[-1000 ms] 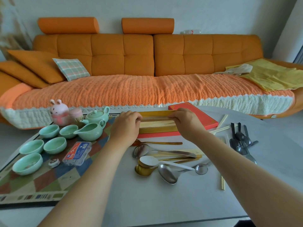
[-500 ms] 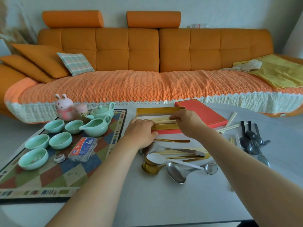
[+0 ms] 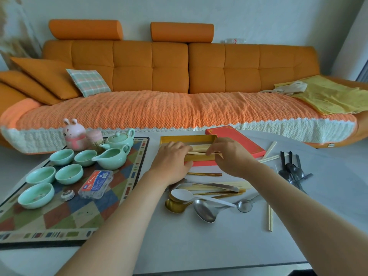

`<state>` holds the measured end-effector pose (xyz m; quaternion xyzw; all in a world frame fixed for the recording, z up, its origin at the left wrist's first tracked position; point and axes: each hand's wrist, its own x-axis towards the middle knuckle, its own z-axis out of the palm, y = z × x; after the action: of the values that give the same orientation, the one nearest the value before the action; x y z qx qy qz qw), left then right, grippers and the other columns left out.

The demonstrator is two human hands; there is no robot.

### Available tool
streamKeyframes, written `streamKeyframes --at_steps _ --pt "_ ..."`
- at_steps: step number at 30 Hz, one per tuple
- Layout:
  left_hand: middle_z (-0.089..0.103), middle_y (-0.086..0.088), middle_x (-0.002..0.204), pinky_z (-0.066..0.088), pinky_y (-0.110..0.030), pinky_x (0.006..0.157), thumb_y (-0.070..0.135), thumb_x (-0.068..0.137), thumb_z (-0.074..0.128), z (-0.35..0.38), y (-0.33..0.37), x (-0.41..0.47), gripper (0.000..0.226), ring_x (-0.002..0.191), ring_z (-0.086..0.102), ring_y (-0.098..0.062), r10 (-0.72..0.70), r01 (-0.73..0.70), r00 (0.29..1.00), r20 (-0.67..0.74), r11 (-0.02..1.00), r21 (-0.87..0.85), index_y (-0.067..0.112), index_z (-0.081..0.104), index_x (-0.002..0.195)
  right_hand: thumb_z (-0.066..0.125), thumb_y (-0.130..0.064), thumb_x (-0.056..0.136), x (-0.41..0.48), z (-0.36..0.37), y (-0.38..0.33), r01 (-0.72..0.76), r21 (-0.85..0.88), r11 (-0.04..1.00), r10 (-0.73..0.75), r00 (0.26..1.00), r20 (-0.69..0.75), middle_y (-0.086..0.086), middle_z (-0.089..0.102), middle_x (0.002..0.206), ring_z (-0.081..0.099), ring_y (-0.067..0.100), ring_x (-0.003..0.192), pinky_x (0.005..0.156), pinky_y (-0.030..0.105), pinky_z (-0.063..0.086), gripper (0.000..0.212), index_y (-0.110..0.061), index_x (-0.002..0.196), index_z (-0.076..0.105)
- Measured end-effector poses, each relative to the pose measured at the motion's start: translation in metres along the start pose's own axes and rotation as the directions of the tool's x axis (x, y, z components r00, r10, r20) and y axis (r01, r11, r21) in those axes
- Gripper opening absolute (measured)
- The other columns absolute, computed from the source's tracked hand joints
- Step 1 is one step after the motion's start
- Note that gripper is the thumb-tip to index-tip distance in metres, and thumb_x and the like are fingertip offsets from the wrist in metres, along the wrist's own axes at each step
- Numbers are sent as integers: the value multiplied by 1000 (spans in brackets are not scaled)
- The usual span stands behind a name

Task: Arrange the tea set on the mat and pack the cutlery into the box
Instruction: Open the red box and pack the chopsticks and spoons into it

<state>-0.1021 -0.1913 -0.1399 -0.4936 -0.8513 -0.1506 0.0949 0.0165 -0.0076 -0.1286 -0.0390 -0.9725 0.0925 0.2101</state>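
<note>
The left hand hides the box's left part and the ends of the chopsticks inside. Both forearms run off the bottom edge. The mat's left corner is cut off. Print on the small plastic case is too small to read.

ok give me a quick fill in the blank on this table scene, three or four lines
1. The number of small pale green ceramic cups on the patchwork mat is ____.
2. Both the left hand and the right hand are at the long ____-coloured cutlery box.
3. The flat red box lid lies on the ____ side of that box.
4. The white plastic spoon lies across a ____-coloured metal spoon.

Missing words: five; gold; right; gold
</note>
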Motion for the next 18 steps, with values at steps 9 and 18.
streamKeyframes --at_steps 9,18 --pt "66 10 109 50 -29 79 29 97 53 -1 40 -12 19 96 60 -14 73 -54 988 139 989 -136 30 70 108 65 -27 87 -38 -29 10 -170 -22 985 162 880 447 -22 66 94 56 -7 77 65 10 39 16 -37 95 75" --pt "62 10 114 52 -30 85 33 94 56 -4 48 -10 24 99 58 -11 12 41 945 328 987 -153 33 69 115 68 -35 89 -47 -24 12 -233 -94 968 251 888 384 -18 62 96 55 3 84 82 28 52 13 -32 101 74"
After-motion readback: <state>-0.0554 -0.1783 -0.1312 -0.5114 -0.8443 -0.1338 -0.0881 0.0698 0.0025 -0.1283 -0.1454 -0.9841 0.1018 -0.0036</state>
